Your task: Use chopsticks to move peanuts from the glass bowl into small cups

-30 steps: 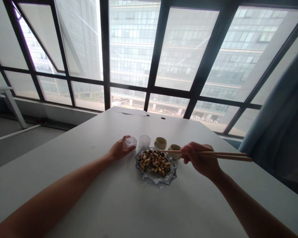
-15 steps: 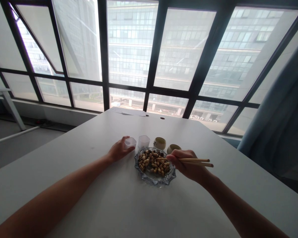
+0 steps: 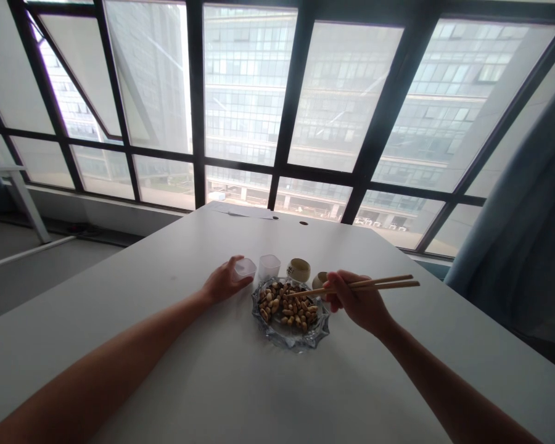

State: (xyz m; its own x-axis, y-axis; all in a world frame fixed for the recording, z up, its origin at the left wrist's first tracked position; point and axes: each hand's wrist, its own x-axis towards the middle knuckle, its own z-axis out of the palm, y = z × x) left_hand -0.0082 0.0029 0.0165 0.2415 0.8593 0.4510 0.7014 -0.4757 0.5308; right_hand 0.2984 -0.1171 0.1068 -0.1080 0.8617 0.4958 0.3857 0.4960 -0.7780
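My right hand (image 3: 358,302) is closed on a pair of wooden chopsticks (image 3: 383,283), whose tips reach over the nuts (image 3: 300,313) in a scalloped glass dish (image 3: 287,341). Whether the tips pinch a nut, I cannot tell. My left hand (image 3: 224,280) grips the side of a small translucent plastic cup (image 3: 245,267), thumb and fingers around it. Just right of that cup stands a second translucent cup (image 3: 269,266). Behind the dish is a beige round cup (image 3: 298,269) with dark writing. Another beige cup (image 3: 320,280) is partly hidden by my right hand.
All of this stands on a white table (image 3: 189,382). At its far edge lie some white sheets (image 3: 240,211), near two dark round holes. Large windows rise beyond, and a blue-grey curtain (image 3: 518,234) hangs at the right.
My right hand has shifted slightly right and up, and the chopsticks are tilted more, their back ends raised. My left hand stays on the translucent cup. The view has shifted slightly.
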